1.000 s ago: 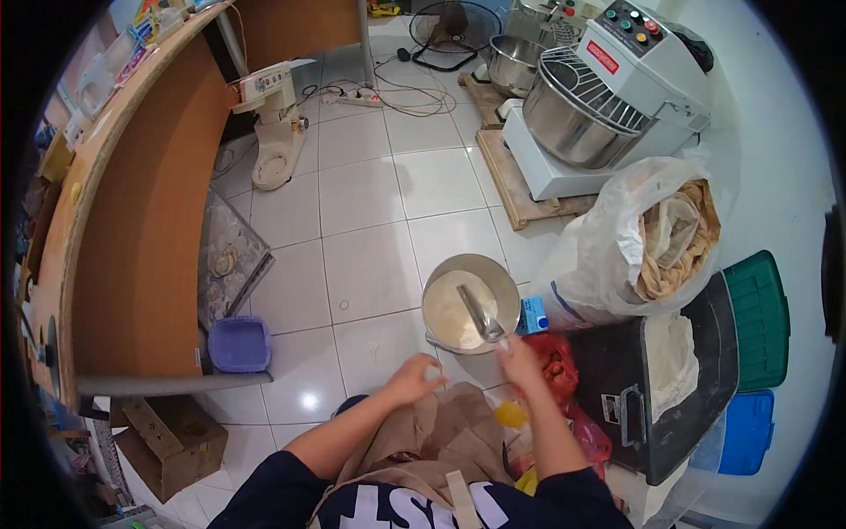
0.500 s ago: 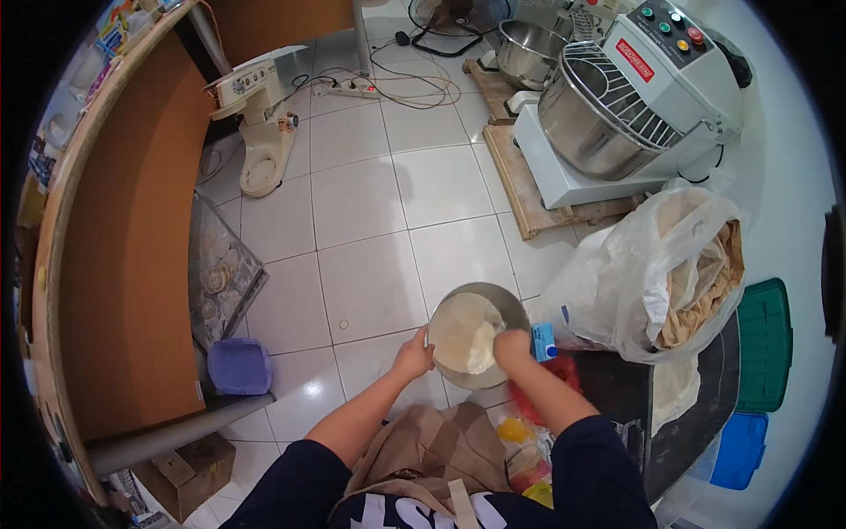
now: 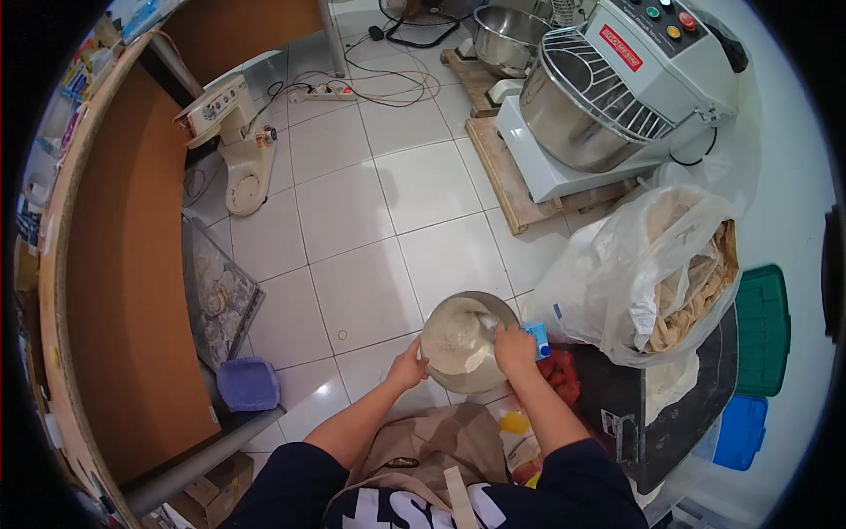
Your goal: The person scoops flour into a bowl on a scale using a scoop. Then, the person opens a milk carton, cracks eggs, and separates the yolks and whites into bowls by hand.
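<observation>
The grip of the right hand [image 3: 515, 351] is closed on the scoop [image 3: 487, 321], whose handle is hidden by the fingers; its shiny end is inside the bowl [image 3: 504, 310]. The grip of the left hand [image 3: 408, 366] is clamped on the left rim of this bowl. The bowl is round, of smooth metal, and contains a pale, soft powder [image 3: 454, 339] with an uneven top. It is in front of the brown cloth apron [image 3: 432, 432], above the floor [image 3: 352, 212]; I cannot tell what supports it.

Just right of the bowl are a blue carton [image 3: 535, 333] and a crumpled red bag [image 3: 560, 375]. Next comes a black bin [image 3: 608, 383], dusted with white, and behind it a bulky sack [image 3: 582, 282] of wrinkled plastic, with brown paper at its mouth. At left, a purple basin [image 3: 248, 385] with rounded corners is near the long table [image 3: 123, 247], which has a flat, brown wooden panel.

The floor is of glossy white tiles with thin dark joints. Farther, a white mixer [image 3: 573, 106] with a steel drum and wire guard stands on a rough wooden pallet [image 3: 493, 181]. Opposite is a cream machine [image 3: 238, 154], and beyond it thin cables [image 3: 410, 101] lie in loops.
</observation>
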Demonstrator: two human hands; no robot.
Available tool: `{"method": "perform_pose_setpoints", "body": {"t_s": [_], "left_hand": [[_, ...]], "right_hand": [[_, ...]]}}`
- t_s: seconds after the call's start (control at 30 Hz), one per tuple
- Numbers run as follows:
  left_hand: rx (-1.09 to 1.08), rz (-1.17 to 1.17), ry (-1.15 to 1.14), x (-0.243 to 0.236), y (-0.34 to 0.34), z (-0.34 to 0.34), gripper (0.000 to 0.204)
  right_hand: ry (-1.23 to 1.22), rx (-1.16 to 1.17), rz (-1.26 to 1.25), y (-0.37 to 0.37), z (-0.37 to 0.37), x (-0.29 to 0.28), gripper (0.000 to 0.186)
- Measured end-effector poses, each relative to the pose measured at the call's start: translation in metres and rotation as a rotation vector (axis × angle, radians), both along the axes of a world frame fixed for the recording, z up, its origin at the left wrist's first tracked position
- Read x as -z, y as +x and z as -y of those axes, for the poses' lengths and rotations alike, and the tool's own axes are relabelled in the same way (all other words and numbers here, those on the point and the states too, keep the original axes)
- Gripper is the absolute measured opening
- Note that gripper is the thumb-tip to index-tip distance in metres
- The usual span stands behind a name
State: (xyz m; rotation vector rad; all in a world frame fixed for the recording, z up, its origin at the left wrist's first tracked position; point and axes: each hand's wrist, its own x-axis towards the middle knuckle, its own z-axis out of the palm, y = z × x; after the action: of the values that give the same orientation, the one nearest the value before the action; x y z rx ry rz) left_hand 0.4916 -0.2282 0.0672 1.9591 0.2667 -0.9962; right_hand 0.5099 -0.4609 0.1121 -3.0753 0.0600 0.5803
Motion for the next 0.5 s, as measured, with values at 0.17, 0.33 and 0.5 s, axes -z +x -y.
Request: {"method": "perform_pose_setpoints", "body": {"t_s": [0.17,0.33,0.5], "left_hand": [[0.092,0.131,0.061,0.021,0.000,0.001,0.063],[0.023,0.040,0.074,0.013,-0.001,-0.005,0.064],[0.006,0.060,0.060,0.015,-0.006,-0.009,0.067]], "right_hand": [[0.031,0.107,-0.103,0.008,-0.004,0.069,0.021],[0.256,0.056,-0.304,-0.019,-0.028,0.044,0.025],[0.298,0.108,-0.389,-0.045,-0.043,0.006,0.025]]}}
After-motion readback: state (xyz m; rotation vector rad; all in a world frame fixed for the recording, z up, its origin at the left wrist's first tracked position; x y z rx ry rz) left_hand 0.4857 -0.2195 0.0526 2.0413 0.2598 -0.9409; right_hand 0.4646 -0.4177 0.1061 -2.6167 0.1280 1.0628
